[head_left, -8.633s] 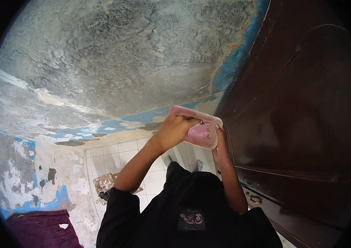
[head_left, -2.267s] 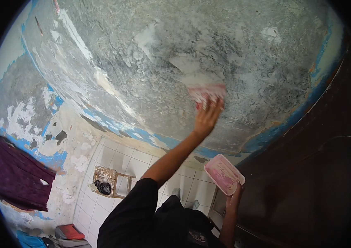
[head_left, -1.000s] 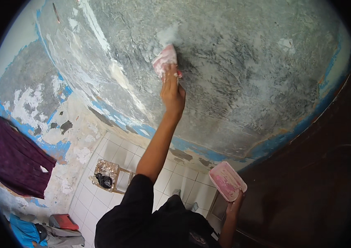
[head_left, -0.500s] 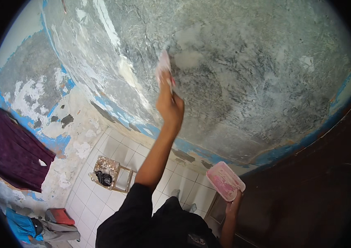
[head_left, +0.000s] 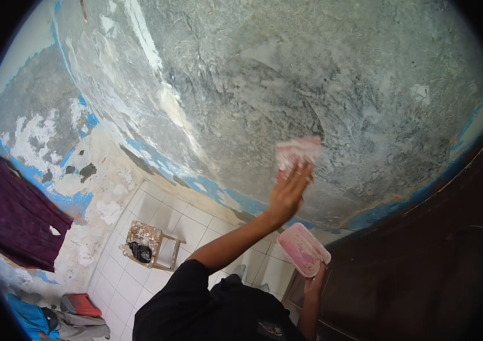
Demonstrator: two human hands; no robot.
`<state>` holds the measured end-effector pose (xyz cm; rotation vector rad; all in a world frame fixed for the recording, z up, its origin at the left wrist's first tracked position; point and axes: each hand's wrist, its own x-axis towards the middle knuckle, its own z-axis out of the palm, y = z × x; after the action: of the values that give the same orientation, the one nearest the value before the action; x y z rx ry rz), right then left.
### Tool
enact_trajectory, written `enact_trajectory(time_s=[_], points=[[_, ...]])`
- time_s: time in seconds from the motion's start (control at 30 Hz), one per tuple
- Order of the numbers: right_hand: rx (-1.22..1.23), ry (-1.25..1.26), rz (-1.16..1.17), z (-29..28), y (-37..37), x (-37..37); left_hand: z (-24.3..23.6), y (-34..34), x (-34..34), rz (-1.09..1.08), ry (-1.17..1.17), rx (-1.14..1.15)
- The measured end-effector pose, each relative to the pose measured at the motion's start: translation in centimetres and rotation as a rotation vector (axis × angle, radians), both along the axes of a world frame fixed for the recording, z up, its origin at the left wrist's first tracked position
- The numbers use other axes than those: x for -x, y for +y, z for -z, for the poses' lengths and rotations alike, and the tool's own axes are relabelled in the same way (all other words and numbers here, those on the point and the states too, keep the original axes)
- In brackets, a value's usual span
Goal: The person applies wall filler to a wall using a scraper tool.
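My left hand point(head_left: 291, 192) is closed on a wide, flat putty spreader point(head_left: 298, 149), pinkish and smeared with white. The spreader lies against the lower part of a grey, patchy wall point(head_left: 241, 102), which carries whitish filler streaks. Low on the right, my right hand point(head_left: 316, 273) grips the near edge of a pink rectangular tub point(head_left: 288, 241). Pinkish-white paste point(head_left: 305, 254) coats the tub's inside. The fingers beneath the tub are mostly hidden.
A paint-spattered wooden stool point(head_left: 144, 232) with a black plastic bag on it stands on white tiles point(head_left: 187, 227). A purple cloth point(head_left: 22, 210) hangs at the left. Below it are a person point(head_left: 73, 327) in grey trousers and a red container point(head_left: 81, 305). A dark brown surface point(head_left: 412, 273) fills the right.
My left hand has swept the spreader down and to the right across the wall, nearer the tub. The tub in my right hand has shifted only slightly left.
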<state>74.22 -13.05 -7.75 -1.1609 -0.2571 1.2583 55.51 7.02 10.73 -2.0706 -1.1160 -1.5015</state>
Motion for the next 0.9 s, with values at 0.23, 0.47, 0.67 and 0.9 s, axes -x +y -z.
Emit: enact_trajectory(time_s=[0.23, 0.47, 0.67, 0.9], points=[[-0.035, -0.008, 0.0, 1.2, 0.6, -1.6, -5.9, 6.7, 3.6, -0.174, -0.012, -0.183], [0.0, -0.002, 0.061, -0.7, 1.4, -0.1, 9.2, 0.4, 1.5, 0.014, 0.173, 0.089], [0.081, -0.003, 0.068, -1.7, 0.6, -0.7, -7.0, 1.8, 5.2, -0.184, -0.48, -0.151], [-0.031, 0.02, 0.026, -0.8, 1.3, 0.1, -11.1, 5.8, 0.3, -0.304, -0.392, -0.065]])
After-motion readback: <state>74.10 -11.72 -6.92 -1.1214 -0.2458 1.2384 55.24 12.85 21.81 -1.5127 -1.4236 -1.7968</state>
